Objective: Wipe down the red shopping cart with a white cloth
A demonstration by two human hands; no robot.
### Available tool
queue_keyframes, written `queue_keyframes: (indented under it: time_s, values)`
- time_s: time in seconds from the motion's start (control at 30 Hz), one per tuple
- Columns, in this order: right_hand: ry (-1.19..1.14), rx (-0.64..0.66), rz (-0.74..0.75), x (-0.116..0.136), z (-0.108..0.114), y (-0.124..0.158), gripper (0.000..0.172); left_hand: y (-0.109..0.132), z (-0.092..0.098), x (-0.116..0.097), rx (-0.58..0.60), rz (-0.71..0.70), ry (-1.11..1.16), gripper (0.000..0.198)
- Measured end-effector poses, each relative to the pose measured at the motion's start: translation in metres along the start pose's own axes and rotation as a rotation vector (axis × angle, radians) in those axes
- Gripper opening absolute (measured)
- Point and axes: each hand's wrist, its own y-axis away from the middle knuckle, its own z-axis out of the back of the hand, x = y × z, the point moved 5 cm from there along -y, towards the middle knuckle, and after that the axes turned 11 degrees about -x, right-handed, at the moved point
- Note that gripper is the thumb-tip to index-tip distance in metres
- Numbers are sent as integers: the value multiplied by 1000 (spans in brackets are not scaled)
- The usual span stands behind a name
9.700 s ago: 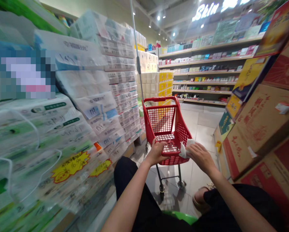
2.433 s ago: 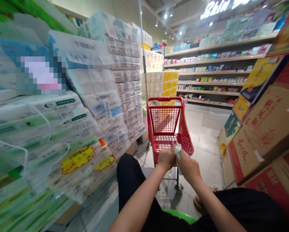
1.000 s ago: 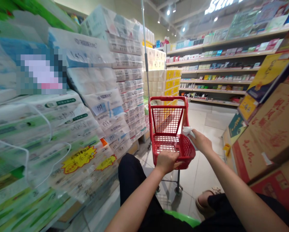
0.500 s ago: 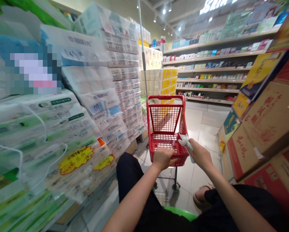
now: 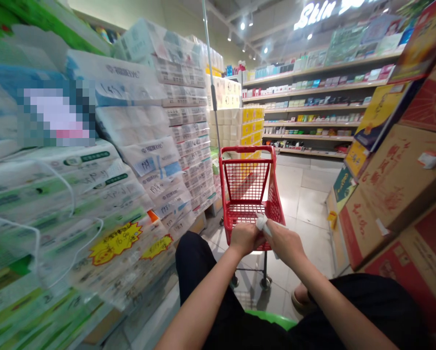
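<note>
My right hand is closed round a crumpled white tissue, or a similar soft sheet, part of which sticks out past the thumb. Beside it and touching it, my left hand has its fingers curled. Whatever those fingers hold, if anything, is hidden. Both hands are in front of the near end of a red plastic shopping cart with grid walls, and they cover part of its basket. A metal pole rises at the cart's left side.
Stacked tissue packs with yellow price tags line the left. Cardboard cartons are piled on the right. Shelves of small boxes stand at the back. My knees flank the cart, and a green seat edge shows below.
My right hand has moved left with the white tissue and now meets my left hand. The left hand has barely moved. The view has shifted slightly.
</note>
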Motion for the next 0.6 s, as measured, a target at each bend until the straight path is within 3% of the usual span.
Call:
queue_keyframes:
  time_s: [0.17, 0.3, 0.6]
  values:
    - [41, 18, -91, -41, 0, -7, 31, 0, 6, 1, 12, -23, 2, 38]
    - [14, 32, -131, -67, -3, -28, 41, 0, 3, -1, 16, -36, -7, 36]
    - [20, 91, -212, -86, -18, -85, 44, 8, 8, 2, 12, -72, -5, 40]
